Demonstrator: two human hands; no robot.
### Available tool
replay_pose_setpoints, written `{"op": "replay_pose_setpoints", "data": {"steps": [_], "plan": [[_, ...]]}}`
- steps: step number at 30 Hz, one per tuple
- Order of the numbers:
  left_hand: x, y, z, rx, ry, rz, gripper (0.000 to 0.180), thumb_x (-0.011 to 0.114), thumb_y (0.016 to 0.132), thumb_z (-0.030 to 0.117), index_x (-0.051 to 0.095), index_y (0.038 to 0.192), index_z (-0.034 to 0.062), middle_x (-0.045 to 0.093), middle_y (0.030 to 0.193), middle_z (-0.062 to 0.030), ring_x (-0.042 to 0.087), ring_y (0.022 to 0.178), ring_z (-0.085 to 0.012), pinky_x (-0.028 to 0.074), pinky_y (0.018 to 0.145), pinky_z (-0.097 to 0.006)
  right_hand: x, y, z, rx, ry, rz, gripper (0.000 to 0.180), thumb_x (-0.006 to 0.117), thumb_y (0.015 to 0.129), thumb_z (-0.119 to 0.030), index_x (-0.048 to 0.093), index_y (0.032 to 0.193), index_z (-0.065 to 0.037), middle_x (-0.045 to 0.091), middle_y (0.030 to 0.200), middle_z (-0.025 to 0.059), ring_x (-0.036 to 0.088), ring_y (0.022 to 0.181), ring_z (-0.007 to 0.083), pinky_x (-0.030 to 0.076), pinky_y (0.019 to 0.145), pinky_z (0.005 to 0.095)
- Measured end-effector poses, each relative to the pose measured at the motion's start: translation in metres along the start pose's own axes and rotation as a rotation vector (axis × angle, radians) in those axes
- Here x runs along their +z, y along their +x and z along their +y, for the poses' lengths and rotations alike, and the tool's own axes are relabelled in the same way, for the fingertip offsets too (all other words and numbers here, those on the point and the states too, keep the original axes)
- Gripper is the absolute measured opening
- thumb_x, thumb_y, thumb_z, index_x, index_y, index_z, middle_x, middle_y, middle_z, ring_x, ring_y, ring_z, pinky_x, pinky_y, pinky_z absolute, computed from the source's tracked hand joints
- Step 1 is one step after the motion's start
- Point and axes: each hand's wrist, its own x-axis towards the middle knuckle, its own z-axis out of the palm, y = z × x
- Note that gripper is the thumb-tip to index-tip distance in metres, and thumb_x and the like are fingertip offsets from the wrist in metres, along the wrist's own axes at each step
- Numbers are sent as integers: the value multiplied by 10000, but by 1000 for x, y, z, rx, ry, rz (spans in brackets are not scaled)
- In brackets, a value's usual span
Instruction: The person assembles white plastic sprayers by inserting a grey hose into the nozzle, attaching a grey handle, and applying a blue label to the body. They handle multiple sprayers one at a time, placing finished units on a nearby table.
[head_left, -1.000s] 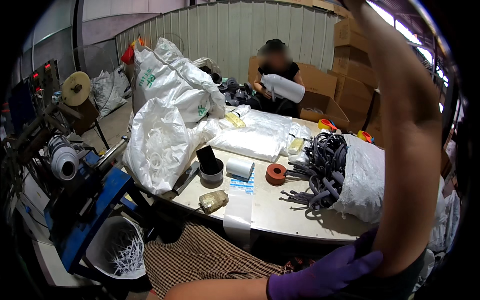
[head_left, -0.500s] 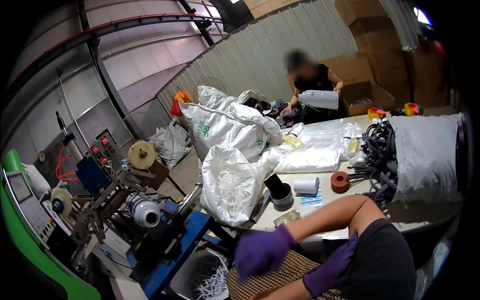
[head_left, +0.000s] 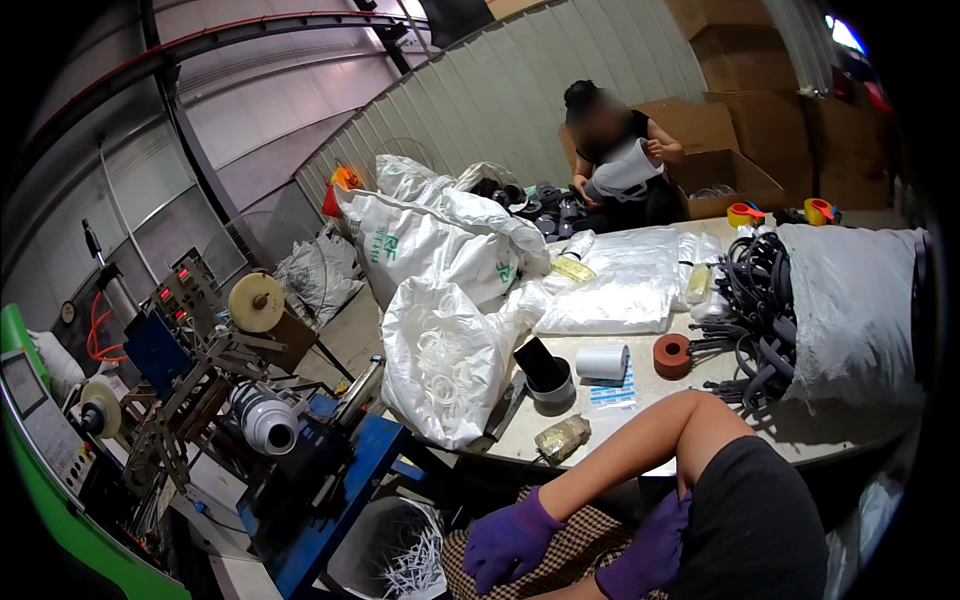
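Note:
Both my hands wear purple gloves, and my arms cross in front of me. My right hand lies on the brown checked cloth over my lap, its fingers loosely bent downward and nothing seen in them. Across from it, my left hand is tucked against my dark right sleeve, where its fingers are mostly hidden. Beside the right hand stands a bin of thin white strips. A grey-white bottle-shaped part sits in the machine to the left.
On the white table are a grey cup, a white roll, a brown tape roll and dark straps. A sack of clear rings leans at its left. A co-worker handles a white cylinder behind.
My right hand has settled lower onto the checked cloth and is less blurred. The view has shifted slightly. Across the table, the co-worker has tilted the white cylinder and brought the other hand to it.

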Motion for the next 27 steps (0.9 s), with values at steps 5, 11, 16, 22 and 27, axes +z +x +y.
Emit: {"op": "replay_pose_setpoints", "data": {"steps": [5,11,16,22,27], "plan": [[-1,-5,4,157,74,-47,499,558,983,188,484,1433,-13,513,1440,-212,499,1330,-359,394,1114,-401,-18,30,-29,-193,-286,-82,152,665,863,-235,659,939,-103,642,873,128,634,787,368,479,639,487],[3,-12,18,156,4,-13,463,584,988,172,517,1410,-5,526,1439,-178,509,1314,-322,398,1109,-388,-18,46,-52,-246,-172,64,111,636,901,-217,676,931,-118,631,793,93,622,713,345,466,606,477],[6,-15,24,212,20,11,433,606,991,159,545,1390,3,537,1437,-149,517,1301,-290,402,1106,-376,-9,38,-32,-218,-206,14,180,655,869,-248,652,896,-70,639,819,138,637,745,375,484,630,488],[4,-5,0,224,-53,-63,480,573,1030,299,535,1421,24,510,1490,-132,501,1334,-282,392,1130,-392,-24,30,-30,-112,-405,-217,208,651,908,-281,675,929,-75,670,840,135,659,768,365,493,633,479],[3,12,6,-107,-870,-185,851,419,984,709,459,1500,34,467,1537,-169,460,1388,-295,318,1204,-430,-93,44,-19,184,-556,-474,327,549,962,-332,643,935,-20,678,853,136,666,770,349,506,730,463]]}}
